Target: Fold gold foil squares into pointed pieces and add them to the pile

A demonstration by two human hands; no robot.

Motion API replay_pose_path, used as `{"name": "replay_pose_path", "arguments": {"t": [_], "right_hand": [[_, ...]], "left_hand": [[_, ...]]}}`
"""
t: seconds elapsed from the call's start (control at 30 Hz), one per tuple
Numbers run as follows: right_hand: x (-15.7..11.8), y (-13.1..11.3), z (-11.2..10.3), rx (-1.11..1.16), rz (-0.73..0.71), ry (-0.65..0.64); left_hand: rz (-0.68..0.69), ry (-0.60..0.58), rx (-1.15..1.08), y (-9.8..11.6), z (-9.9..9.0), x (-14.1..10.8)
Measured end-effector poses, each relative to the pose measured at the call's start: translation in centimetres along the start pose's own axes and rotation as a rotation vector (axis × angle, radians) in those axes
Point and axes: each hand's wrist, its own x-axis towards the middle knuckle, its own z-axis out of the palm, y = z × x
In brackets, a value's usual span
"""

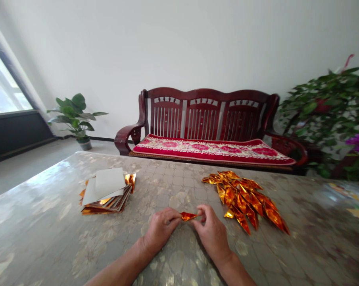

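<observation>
A small folded piece of orange-gold foil paper, pointed at its ends, is held just above the table between my two hands. My left hand pinches its left end between thumb and fingers. At its right end, the thumb and fingers of my right hand close around the tip. To the right lies a heap of similar folded foil pieces, boat-like with sharp ends. A loose stack of flat foil paper sheets, pale backs facing up, sits to the left.
The table has a glossy, patterned cover. Clear plastic packaging lies at its right side. Beyond the table stands a dark red wooden bench with a floral cushion. Potted plants stand at left and right.
</observation>
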Motion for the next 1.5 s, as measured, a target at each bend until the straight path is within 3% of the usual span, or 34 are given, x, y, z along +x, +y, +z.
{"name": "replay_pose_path", "arguments": {"t": [0.17, 0.57, 0.83, 1.2, 1.5], "right_hand": [[-0.2, 0.1, 0.2, 0.055, -0.005, -0.061], [-0.1, -0.2, -0.2, 0.155, -0.175, -0.1], [-0.2, -0.3, -0.5, 0.07, -0.418, -0.213], [-0.2, -0.9, -0.3, 0.179, -0.235, -0.175], [-0.4, -1.4, -0.3, 0.201, -0.26, -0.175]], "left_hand": [[-0.008, -0.013, 0.007, 0.2, -0.1, 0.1], [-0.014, -0.027, -0.012, -0.1, 0.0, 0.1], [-0.004, -0.018, -0.028, -0.1, 0.2, 0.0], [-0.045, -0.076, 0.003, 0.5, 0.0, -0.1], [-0.01, -0.079, -0.007, 1.3, 0.4, -0.3]]}}
